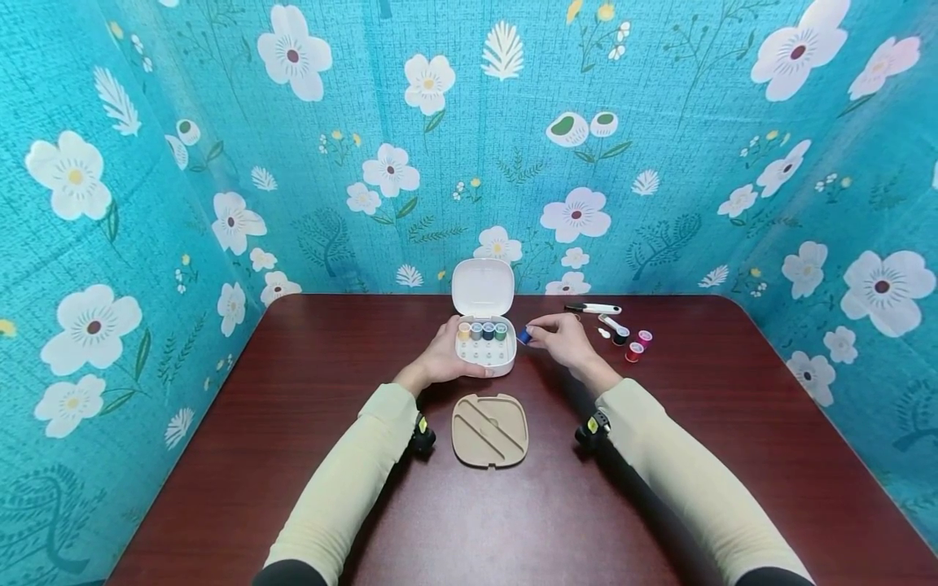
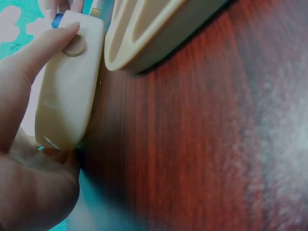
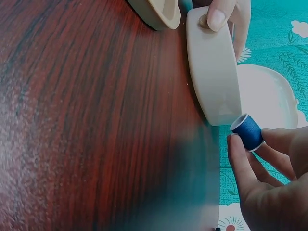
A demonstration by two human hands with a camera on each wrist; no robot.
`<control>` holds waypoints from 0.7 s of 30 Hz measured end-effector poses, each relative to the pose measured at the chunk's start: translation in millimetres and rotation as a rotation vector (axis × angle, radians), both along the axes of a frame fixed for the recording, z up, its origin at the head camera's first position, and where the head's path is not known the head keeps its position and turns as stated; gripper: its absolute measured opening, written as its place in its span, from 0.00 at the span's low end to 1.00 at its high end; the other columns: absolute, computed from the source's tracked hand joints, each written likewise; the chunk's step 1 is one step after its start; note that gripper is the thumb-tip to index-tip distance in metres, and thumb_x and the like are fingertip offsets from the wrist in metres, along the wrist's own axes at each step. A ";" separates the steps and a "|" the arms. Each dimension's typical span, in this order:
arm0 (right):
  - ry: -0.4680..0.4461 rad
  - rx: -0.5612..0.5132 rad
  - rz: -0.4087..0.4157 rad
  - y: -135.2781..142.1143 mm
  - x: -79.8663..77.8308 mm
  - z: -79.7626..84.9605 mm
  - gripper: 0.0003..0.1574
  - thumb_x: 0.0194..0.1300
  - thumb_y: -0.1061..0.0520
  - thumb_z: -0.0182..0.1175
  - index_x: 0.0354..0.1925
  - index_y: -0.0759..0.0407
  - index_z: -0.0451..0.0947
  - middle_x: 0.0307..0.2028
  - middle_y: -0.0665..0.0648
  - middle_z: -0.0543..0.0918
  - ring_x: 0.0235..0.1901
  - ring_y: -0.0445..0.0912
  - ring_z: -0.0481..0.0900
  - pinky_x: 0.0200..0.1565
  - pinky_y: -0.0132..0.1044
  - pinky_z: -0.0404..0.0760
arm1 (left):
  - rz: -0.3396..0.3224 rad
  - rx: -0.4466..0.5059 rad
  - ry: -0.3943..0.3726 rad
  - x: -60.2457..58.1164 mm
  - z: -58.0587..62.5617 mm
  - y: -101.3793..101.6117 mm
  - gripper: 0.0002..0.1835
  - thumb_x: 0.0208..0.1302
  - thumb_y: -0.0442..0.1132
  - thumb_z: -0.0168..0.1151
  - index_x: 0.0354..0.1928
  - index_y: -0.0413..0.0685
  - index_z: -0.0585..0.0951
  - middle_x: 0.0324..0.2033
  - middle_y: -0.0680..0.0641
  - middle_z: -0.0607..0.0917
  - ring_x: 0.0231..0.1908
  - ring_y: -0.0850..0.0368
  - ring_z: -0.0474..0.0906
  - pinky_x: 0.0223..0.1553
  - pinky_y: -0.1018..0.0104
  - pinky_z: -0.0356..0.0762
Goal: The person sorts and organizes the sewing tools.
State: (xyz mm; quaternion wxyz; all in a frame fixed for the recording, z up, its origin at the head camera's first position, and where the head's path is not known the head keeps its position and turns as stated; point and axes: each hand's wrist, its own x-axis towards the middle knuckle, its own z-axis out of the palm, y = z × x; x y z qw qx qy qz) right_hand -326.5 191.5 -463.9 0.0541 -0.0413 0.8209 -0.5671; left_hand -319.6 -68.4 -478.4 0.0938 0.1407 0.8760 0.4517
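A white sewing box (image 1: 486,368) stands on the table with its lid (image 1: 483,286) raised at the back. Four pegs' worth of its rear row carries several thread spools (image 1: 488,331) in yellow, grey, navy and green; bare pegs show in front of them. My left hand (image 1: 444,356) grips the box from its left side, the thumb across the front by the round button (image 2: 74,45). Between the thumb and fingers of my right hand (image 1: 565,339) is a blue thread spool (image 3: 248,132), pinched just off the box's right side and tilted.
A beige tray (image 1: 490,431) with slanted grooves lies in front of the box. To the right are a black spool (image 1: 620,335), a red spool (image 1: 634,352), a magenta spool (image 1: 645,338) and a white-handled tool (image 1: 604,309). Floral cloth (image 1: 440,163) hangs behind the table.
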 end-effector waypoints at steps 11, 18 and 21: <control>0.013 -0.036 0.042 -6.5 1.8 12.0 0.18 0.76 0.62 0.58 0.56 0.75 0.80 0.51 0.73 0.83 0.49 0.63 0.86 0.55 0.53 0.80 | 0.003 0.013 0.002 -1.8 -0.2 -0.2 0.64 0.40 0.50 0.87 0.77 0.46 0.56 0.64 0.38 0.67 0.61 0.45 0.68 0.66 0.47 0.65; 0.025 -0.053 0.052 -16.7 2.2 15.4 0.17 0.75 0.63 0.58 0.54 0.76 0.80 0.50 0.73 0.84 0.48 0.62 0.87 0.55 0.54 0.80 | -0.001 0.008 -0.006 -1.0 -0.1 0.4 0.64 0.40 0.50 0.87 0.76 0.46 0.56 0.64 0.38 0.68 0.61 0.45 0.68 0.66 0.48 0.65; 0.032 -0.050 0.056 -20.6 1.8 15.0 0.16 0.75 0.63 0.59 0.53 0.75 0.81 0.48 0.72 0.85 0.47 0.61 0.87 0.54 0.53 0.81 | -0.004 0.000 -0.004 -1.1 -0.6 0.1 0.63 0.40 0.50 0.87 0.76 0.46 0.56 0.64 0.38 0.68 0.60 0.45 0.68 0.65 0.49 0.66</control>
